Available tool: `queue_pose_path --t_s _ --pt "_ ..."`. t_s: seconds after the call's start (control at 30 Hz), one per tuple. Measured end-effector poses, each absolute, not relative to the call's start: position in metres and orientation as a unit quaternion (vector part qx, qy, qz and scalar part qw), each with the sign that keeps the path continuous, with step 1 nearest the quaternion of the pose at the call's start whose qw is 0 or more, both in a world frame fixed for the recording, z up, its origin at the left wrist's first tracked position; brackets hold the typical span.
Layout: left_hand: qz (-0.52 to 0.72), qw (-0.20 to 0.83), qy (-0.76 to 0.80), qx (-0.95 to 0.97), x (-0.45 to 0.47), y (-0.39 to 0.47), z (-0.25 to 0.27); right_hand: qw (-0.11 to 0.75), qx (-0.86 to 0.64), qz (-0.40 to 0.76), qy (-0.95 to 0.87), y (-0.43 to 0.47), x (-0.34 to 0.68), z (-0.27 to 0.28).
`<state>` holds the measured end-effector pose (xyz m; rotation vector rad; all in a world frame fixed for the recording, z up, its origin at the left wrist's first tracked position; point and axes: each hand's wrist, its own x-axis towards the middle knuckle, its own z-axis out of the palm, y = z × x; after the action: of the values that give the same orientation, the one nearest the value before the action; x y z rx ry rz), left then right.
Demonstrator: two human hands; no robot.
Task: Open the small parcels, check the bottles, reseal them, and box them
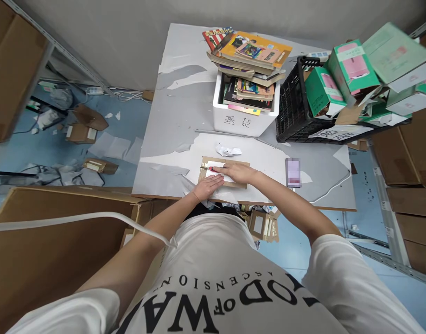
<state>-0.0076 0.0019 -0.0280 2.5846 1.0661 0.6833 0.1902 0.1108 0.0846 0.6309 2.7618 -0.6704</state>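
A flat cardboard parcel [239, 185] with a white label lies near the table's front edge. My right hand [239, 172] reaches across it from the right, fingers closed around a thin red tool that looks like a box cutter [211, 169]. The tool's dark tip points left, towards the strip of shiny tape [204, 164] at the parcel's left end. My left hand [208, 186] rests with fingers stretched out on the parcel's near left part. Just beyond the parcel is a crumpled piece of white paper [228, 150].
Behind the parcel stands a white bin [245, 121] piled with books [256, 48]. A black crate [289, 111] of green boxes [355, 69] is at the right. A phone [293, 173] with a cable lies on the table [171, 111]. A large open carton [60, 260] stands at left.
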Motion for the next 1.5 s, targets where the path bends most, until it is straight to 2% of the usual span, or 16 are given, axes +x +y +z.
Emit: queue_pose_path --t_s 0.2,0.37,0.7,0.9,1.13,1.37,1.43,1.5 --pt "0.232 0.124 0.358 0.896 -0.009 0.003 -0.028 0.108 0.222 -0.261 0.933 0.109 0.188 0.079" --pt "0.233 0.142 0.364 0.89 -0.008 0.004 -0.029 0.125 0.209 -0.233 0.941 0.107 0.188 0.082" --pt "0.235 0.108 0.367 0.894 -0.007 0.004 -0.03 0.167 0.241 -0.196 0.936 0.098 0.195 0.093" --pt "0.236 0.14 0.369 0.888 -0.007 0.005 -0.03 0.21 0.27 -0.167 0.925 0.096 0.204 0.103" --pt "0.235 0.157 0.378 0.882 -0.006 0.004 -0.023 0.21 0.385 -0.209 0.874 0.098 0.284 0.129" --pt "0.214 0.16 0.404 0.875 -0.003 0.004 -0.018 0.28 0.359 -0.105 0.884 0.082 0.328 0.146" --pt "0.204 0.16 0.412 0.874 -0.001 0.005 -0.014 0.258 0.372 -0.106 0.885 0.075 0.341 0.149" --pt "0.197 0.167 0.417 0.872 0.001 0.003 -0.007 0.194 0.427 -0.136 0.873 0.063 0.356 0.144"
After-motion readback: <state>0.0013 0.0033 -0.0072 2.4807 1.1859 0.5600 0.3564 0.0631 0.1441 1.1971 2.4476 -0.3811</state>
